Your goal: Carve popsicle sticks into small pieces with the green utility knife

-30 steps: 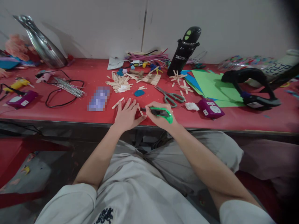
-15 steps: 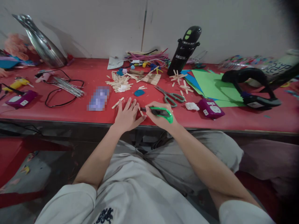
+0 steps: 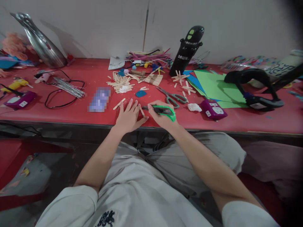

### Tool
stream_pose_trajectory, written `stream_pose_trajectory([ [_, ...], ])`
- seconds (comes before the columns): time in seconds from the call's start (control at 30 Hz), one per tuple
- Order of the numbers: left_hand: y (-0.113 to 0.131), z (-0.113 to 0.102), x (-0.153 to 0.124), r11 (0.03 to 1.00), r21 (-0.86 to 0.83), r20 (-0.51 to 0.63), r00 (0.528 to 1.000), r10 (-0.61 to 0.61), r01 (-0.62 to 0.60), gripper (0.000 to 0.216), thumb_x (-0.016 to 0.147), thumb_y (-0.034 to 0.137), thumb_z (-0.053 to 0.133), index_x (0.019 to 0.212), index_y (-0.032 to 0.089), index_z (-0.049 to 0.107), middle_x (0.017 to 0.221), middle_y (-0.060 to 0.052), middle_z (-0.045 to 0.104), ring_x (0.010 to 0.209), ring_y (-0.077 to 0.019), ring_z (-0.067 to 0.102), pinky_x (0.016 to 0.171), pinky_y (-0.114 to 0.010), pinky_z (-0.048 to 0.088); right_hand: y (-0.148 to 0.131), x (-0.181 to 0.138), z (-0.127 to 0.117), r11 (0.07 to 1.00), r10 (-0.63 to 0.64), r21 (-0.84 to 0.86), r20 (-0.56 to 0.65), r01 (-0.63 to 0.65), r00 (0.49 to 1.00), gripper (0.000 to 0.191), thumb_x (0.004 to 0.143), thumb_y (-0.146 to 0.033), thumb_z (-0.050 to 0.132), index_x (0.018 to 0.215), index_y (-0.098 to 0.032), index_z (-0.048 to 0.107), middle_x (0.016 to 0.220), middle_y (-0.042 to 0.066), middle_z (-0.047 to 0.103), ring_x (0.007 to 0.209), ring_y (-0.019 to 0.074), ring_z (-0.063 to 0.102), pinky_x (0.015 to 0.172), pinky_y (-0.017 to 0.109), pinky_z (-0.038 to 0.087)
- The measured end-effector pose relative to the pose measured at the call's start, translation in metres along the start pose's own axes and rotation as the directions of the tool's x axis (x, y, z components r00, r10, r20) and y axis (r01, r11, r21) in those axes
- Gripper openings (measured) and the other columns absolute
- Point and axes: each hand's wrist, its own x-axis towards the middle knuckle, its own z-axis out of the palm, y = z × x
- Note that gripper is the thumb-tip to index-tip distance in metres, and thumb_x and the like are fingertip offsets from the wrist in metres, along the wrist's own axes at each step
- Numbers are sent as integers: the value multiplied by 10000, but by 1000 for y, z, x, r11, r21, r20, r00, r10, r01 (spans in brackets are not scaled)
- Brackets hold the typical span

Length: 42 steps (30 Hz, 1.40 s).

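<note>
My left hand lies flat near the table's front edge, fingers spread. A short wooden craft stick is on the table between its index finger and thumb, touching or very close to them. My right hand is wrapped around a green and black utility knife, its blade pointing left at the stick's upper part. Another craft stick lies just left of my left hand. Beyond my hands are a blue oval piece and grey-handled scissors.
A pile of craft sticks lies behind. A black bottle and a steel jug stand by the wall. Green paper sheets, a purple box and a black headset are to the right; metal rods lie left.
My right hand has shifted slightly to the right and up with the utility knife, showing more of the blade and the stick. My left hand stays in place.
</note>
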Motion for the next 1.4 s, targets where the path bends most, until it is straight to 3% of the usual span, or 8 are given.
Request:
stream_pose_trajectory([
  [0.77, 0, -1, 1, 1000, 2, 19, 1000, -8, 8, 679, 944, 590, 376, 1456, 151, 450, 1577, -127, 372, 1515, -307, 225, 1222, -620, 95, -1, 3, -1, 995, -44, 91, 116, 34, 992, 196, 896, -301, 560, 746, -192, 620, 653, 0, 653, 588, 132, 581, 637, 256, 482],
  [1.17, -1, -1, 1, 1000, -9, -4, 1000, -5, 5, 657, 951, 576, 363, 1425, 137, 480, 1563, -132, 398, 1509, -298, 247, 1226, -603, 114, -4, -1, -5, 1000, -2, -31, 23, 3, 1000, 199, 908, -303, 567, 765, -201, 659, 724, 19, 710, 655, 142, 659, 677, 244, 517],
  [1.4, 2, -3, 3, 1000, -2, 26, 1000, -11, 11, 672, 952, 556, 350, 1446, 113, 459, 1572, -135, 378, 1510, -298, 244, 1227, -595, 122, 1, 0, 1, 1000, -14, 13, 38, 13, 999, 220, 916, -341, 555, 797, -200, 674, 785, 37, 734, 709, 166, 685, 716, 274, 539],
])
